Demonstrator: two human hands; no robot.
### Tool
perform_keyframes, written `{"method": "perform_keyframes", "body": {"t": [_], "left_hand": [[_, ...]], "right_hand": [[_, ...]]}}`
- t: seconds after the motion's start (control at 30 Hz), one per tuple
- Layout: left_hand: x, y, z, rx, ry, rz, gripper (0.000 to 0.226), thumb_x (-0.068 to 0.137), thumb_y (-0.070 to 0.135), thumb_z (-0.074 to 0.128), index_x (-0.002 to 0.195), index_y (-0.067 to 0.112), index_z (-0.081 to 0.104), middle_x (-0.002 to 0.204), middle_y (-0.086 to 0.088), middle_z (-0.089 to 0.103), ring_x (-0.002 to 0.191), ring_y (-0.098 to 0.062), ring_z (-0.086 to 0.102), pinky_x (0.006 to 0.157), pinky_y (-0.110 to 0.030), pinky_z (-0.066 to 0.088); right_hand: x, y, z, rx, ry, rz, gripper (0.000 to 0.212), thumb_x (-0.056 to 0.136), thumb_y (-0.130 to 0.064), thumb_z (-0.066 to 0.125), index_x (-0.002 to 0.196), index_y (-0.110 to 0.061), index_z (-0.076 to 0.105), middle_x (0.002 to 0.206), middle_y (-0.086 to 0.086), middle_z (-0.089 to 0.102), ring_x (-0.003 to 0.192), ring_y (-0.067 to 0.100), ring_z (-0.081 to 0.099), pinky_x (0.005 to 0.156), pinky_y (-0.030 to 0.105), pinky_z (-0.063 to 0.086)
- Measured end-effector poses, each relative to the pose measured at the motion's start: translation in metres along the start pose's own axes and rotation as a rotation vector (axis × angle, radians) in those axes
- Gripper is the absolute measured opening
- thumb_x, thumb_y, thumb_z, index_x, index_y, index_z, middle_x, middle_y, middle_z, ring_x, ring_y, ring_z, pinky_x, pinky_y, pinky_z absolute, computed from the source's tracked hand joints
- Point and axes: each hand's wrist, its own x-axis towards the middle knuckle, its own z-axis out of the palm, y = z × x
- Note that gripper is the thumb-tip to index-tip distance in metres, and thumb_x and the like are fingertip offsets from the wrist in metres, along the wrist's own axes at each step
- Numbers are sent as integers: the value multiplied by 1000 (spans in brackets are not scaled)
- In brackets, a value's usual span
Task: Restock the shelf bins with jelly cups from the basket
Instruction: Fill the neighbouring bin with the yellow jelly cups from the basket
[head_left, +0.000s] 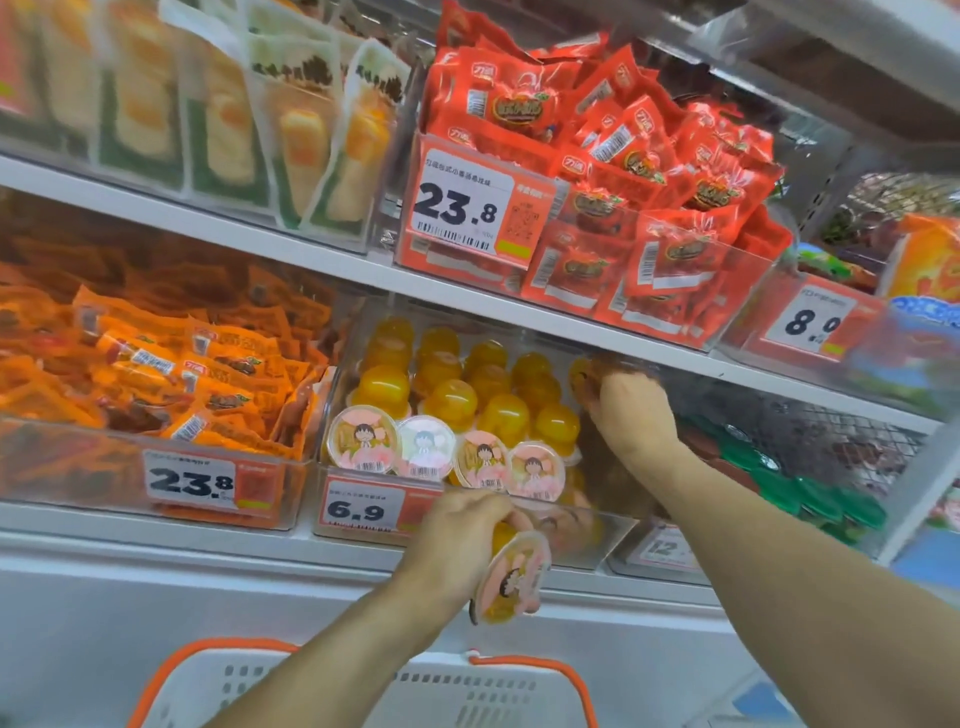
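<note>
Both hands (631, 410) raised, gripping jelly cups (511, 577).

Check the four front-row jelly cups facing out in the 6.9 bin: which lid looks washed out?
The second jelly cup from the left. Its lid reads pale, almost white with glare, while the other three show clear pink and yellow print.

Orange jelly cups (457, 410) with pink cartoon-printed lids fill a clear shelf bin (597, 540) on the middle shelf, stacked in rows, the front four tipped so their lids face outward. One more jelly cup (511, 579) hangs tilted just below the bin's front. A white basket (363, 691) with orange handles sits below.
</note>
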Motion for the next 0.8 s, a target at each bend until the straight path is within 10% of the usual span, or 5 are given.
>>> {"method": "perform_keyframes", "body": {"t": [0.23,0.4,0.8], "left_hand": [[8,-3,0,-92,63,-80,37,93,17,53,58,18,66,80,-5,72,81,-22,69,66,-32,52],[13,-3,-9,-209,42,-136,32,94,12,53,66,8,67,75,-18,69,60,-27,68,58,-49,61],[10,-6,-8,-199,67,-122,27,94,13,53,73,4,66,70,-16,66,49,-15,64,41,-25,48]], "right_hand": [[42,-9,28,-100,-209,48,27,103,-10,44,127,-14,56,126,12,62,111,30,62,95,38,49],[59,-7,49,73,-209,148,11,105,-16,41,101,-19,51,107,9,63,76,19,51,71,31,42],[63,2,45,45,-386,32,20,96,-20,54,99,-14,72,105,8,70,91,25,65,85,36,53]]}}
